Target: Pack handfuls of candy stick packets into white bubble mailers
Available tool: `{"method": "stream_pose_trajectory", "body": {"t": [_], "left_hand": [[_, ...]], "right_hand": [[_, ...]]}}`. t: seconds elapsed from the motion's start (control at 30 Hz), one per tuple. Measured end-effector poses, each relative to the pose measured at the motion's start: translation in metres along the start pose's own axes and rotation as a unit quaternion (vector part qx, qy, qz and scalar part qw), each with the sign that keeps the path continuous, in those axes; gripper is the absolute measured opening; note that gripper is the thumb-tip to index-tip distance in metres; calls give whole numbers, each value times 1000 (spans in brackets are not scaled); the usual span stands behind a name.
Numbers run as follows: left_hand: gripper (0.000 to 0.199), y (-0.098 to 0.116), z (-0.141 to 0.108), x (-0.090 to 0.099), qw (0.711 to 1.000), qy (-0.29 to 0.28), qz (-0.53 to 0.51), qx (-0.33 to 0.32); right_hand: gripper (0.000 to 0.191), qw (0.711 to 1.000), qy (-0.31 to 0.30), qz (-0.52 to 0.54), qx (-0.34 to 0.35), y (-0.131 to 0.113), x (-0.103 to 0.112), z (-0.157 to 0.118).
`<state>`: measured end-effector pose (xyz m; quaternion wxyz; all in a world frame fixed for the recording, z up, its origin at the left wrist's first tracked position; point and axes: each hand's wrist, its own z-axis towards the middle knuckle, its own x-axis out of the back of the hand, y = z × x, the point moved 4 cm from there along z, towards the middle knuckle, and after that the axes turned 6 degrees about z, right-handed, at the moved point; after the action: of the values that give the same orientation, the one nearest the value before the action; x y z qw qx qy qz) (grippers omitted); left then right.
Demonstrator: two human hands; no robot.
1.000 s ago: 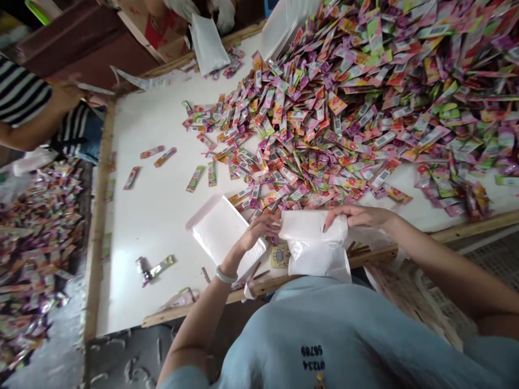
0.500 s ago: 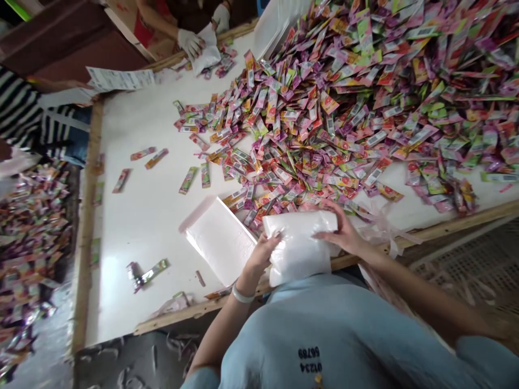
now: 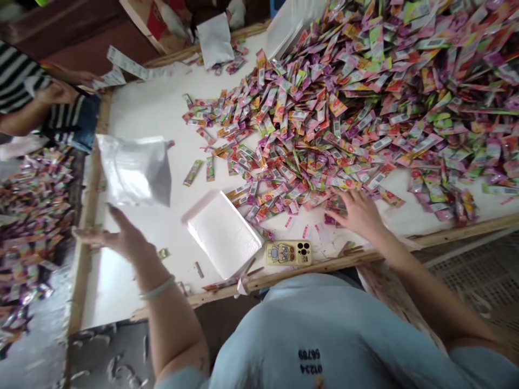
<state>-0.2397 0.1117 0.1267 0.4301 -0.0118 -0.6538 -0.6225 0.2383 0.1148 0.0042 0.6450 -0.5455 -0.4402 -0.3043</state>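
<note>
A plump white plastic bag (image 3: 137, 170) is at the left of the white table, apart from my fingers; whether it touches the tabletop I cannot tell. Just below it, my left hand (image 3: 124, 236) has its fingers spread and holds nothing. My right hand (image 3: 360, 215) reaches over the near edge of a big heap of small colourful sachets (image 3: 308, 124). Its fingers are apart and touch a few sachets there. Between my hands lie a shallow white tray (image 3: 223, 235) and a phone in a yellow cartoon case (image 3: 288, 253).
A wooden rim (image 3: 336, 265) edges the table. Across it, a gloved person's hand (image 3: 235, 13) is near another white bag (image 3: 214, 42). At left, a person in striped clothing holds paper strips (image 3: 125, 62). More sachets (image 3: 36, 216) lie beyond the left edge. Stacked clear trays (image 3: 290, 27) stand behind.
The white bag has left both hands and is now far left. My left hand has swung left and opened. My right hand has moved onto the sachets. The phone has come into view.
</note>
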Motion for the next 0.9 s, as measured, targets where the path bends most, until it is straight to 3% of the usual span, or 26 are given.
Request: {"method": "stream_pose_trajectory", "body": {"t": [0.07, 0.17, 0.27, 0.33, 0.43, 0.5, 0.6, 0.67, 0.77, 0.83, 0.9], "left_hand": [[61, 7, -10, -36, 991, -49, 24, -121], [35, 7, -50, -116, 969, -159, 46, -186], [46, 9, -86, -187, 910, -301, 123, -256], [53, 7, -92, -213, 869, -353, 215, -273], [52, 4, -81, -224, 852, -367, 271, -255], [38, 2, -71, -221, 868, -359, 251, -232], [9, -2, -63, -210, 913, -335, 165, -164], [9, -4, -64, -203, 932, -322, 115, -124], [24, 0, -74, -193, 946, -319, 9, -62], [34, 5, -89, -189, 939, -331, -89, -3], [42, 8, -112, -186, 925, -347, -154, 33]], "right_hand": [[50, 995, -32, -93, -13, 24, -9, -8], [34, 993, -52, -103, 18, 34, -15, -14], [33, 998, 12, -37, 56, 19, -5, -7], [36, 995, 27, -1, 100, -5, -5, 5], [39, 986, -40, -19, 163, -48, -24, 33], [37, 978, -93, -57, 177, -67, -39, 53], [25, 976, -116, -55, 177, -69, -48, 68], [18, 983, -79, 10, 165, -57, -44, 67], [15, 980, -11, 173, 100, -40, -34, 55], [15, 955, -10, 294, 32, -41, -34, 41], [16, 918, -59, 393, -14, -58, -42, 24]]}}
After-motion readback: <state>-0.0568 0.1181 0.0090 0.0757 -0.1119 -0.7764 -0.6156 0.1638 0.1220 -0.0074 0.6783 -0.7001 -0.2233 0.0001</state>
